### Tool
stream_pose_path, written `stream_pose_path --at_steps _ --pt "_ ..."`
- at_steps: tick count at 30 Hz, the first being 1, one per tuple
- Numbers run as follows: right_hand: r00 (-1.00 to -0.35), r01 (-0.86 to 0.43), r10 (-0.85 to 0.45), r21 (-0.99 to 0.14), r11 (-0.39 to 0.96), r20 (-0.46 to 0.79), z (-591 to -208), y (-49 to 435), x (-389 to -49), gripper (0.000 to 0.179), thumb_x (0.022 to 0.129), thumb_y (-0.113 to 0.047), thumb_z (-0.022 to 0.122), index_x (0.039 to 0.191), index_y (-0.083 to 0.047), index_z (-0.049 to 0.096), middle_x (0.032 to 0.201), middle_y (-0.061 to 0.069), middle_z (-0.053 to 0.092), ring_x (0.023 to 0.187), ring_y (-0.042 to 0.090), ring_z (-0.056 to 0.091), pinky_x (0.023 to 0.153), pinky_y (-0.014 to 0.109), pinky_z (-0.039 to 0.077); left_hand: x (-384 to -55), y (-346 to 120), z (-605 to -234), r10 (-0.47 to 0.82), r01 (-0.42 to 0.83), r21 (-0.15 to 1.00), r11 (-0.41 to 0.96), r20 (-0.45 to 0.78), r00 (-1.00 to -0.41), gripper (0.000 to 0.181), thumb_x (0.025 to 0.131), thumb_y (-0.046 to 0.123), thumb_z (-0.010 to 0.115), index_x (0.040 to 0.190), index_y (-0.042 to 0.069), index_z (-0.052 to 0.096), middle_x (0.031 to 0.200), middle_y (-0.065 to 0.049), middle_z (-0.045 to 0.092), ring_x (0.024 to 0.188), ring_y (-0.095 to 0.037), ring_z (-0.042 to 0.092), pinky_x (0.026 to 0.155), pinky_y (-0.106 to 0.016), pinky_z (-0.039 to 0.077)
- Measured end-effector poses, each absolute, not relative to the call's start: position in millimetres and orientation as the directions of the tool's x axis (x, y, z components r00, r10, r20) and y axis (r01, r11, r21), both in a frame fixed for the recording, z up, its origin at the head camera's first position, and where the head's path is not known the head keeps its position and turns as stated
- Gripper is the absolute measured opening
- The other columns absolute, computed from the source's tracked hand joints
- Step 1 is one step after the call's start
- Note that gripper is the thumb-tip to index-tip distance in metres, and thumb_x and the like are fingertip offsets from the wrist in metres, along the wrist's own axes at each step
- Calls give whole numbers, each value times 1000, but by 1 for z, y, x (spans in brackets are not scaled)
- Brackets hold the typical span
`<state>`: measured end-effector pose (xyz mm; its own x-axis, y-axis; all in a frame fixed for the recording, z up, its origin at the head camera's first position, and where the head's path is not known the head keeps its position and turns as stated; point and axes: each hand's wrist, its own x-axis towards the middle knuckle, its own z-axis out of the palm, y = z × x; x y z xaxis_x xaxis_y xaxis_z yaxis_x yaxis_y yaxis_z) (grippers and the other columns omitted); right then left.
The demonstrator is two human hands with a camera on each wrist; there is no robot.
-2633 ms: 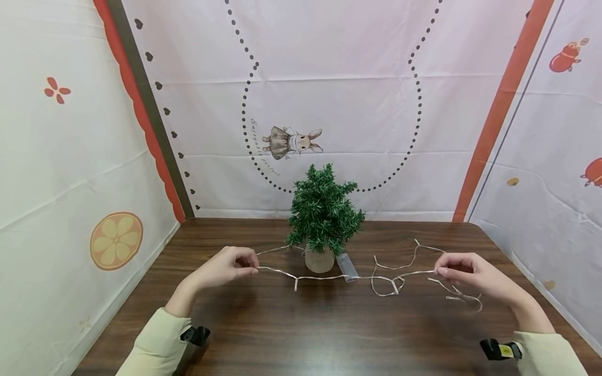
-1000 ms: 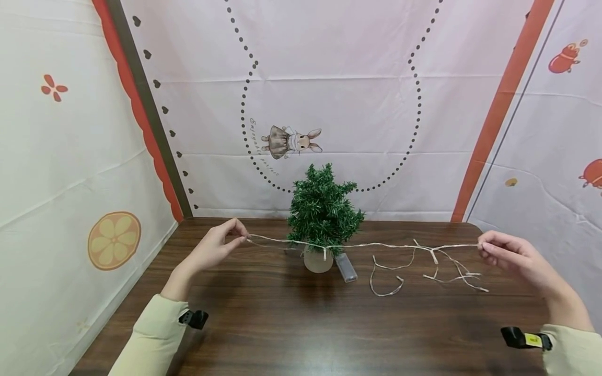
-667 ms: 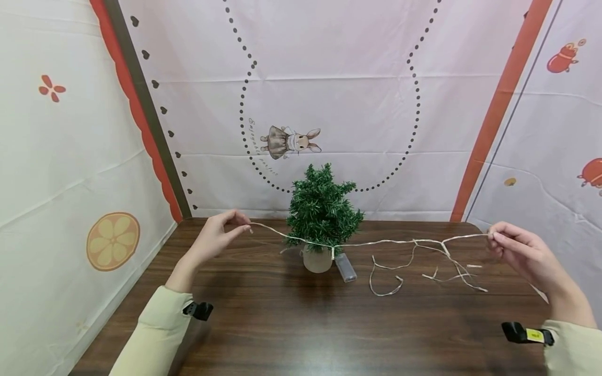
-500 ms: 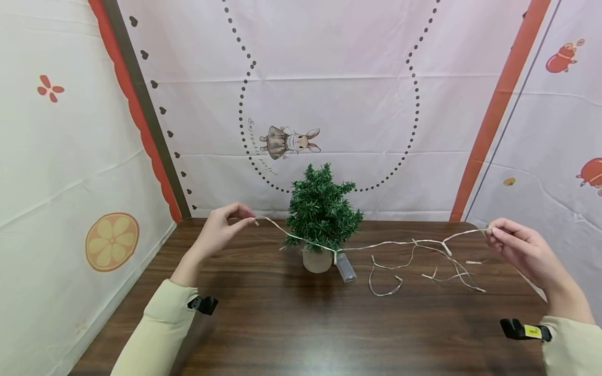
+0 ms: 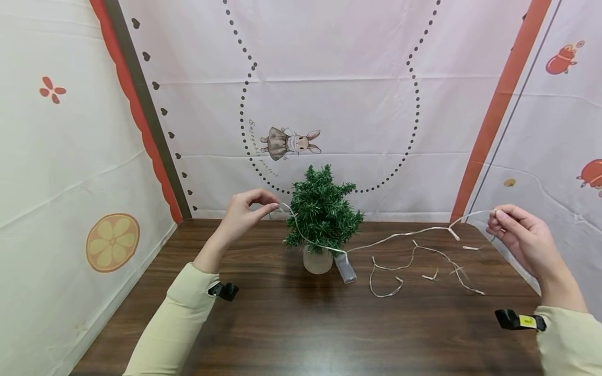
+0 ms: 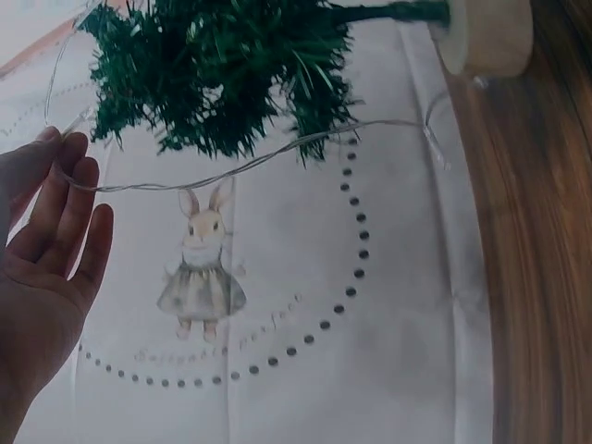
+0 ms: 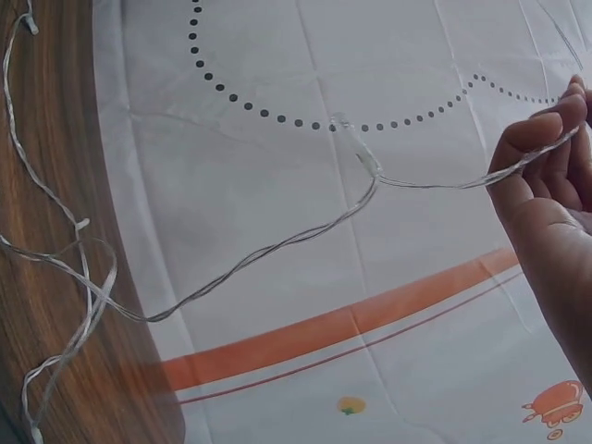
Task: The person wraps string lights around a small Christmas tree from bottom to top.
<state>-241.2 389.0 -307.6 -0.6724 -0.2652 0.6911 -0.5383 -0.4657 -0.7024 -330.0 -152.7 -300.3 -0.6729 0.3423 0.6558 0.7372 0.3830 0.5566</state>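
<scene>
My left hand (image 5: 249, 211) pinches a string of fairy lights (image 5: 397, 236) just left of the upper branches of a small green Christmas tree (image 5: 324, 209). Out to the right, my raised right hand (image 5: 519, 230) pinches the same string between thumb and fingertips. Between the hands the wire sags across the front of the tree, dipping lowest near its base, with small bulbs hanging off it. The left wrist view shows the wire running over the left hand's fingers (image 6: 69, 176) close beside the branches. In the right wrist view a bulb (image 7: 359, 148) hangs near the right hand.
The tree stands on a pale round base (image 5: 317, 262) on a dark wooden table (image 5: 301, 324). Next to it lies a clear grey battery box (image 5: 346, 270). More light string (image 5: 386, 295) lies loose on the table to the right. Printed cloth (image 5: 338, 115) hangs behind and at both sides.
Both hands have risen, and the left one has moved right toward the upper tree. The string was pulled out wider between them, then slackened; its left end now lies higher, beside the branches.
</scene>
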Motion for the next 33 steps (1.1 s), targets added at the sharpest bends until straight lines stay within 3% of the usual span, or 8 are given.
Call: stream_pose_path --at_steps 5,8,13,18,24,29,33 --pt "-678 -533 -217 -673 -513 702 -303 389 -242 34 97 15 21 106 15 54 92 16 61 86 19 63 80 26 54 -325 -144 -294 318 744 587 319 673 -668 11 88 8 67 97 3 68 91 -8 70 82 -15 64 80 -22 49" --pt "-690 -538 -194 -673 -508 697 -302 389 -242 32 97 14 23 105 15 55 91 16 62 86 19 64 79 26 54 -321 -144 -293 319 753 618 226 683 -657 9 89 2 63 97 -3 64 93 -14 66 82 -14 62 78 -22 49" --pt "-711 -552 -144 -673 -492 688 -302 387 -241 31 97 13 26 104 14 56 90 15 62 83 19 64 77 25 55 -316 -148 -298 308 775 627 78 724 -617 6 89 -4 59 95 -7 58 93 -14 60 82 -12 58 74 -20 48" --pt "-722 -585 -92 -676 -449 686 -300 388 -241 29 97 12 29 104 12 57 90 14 62 83 18 64 76 24 55 -303 -139 -286 294 786 601 147 732 -614 8 87 -8 61 95 -10 60 92 -20 62 81 -15 59 77 -19 49" --pt "-743 -598 -11 -670 -440 669 -288 386 -245 24 97 10 36 103 11 59 89 13 61 83 18 62 75 23 55 -303 -122 -282 285 814 540 215 762 -581 8 85 -5 65 93 -7 65 89 -19 67 79 -18 62 77 -21 50" --pt "-749 -605 10 -678 -419 662 -277 382 -250 20 96 9 40 104 11 58 89 12 61 82 17 62 73 23 54 -301 -109 -283 325 845 487 219 781 -534 8 82 -4 69 90 -4 68 86 -16 68 78 -21 63 74 -31 53" --pt "-764 -597 24 -692 -407 645 -271 378 -254 17 95 8 44 104 11 59 89 12 61 82 17 62 74 22 54 -300 -102 -287 351 875 439 203 802 -484 9 78 -6 72 86 -3 70 82 -15 67 77 -23 62 74 -33 52"
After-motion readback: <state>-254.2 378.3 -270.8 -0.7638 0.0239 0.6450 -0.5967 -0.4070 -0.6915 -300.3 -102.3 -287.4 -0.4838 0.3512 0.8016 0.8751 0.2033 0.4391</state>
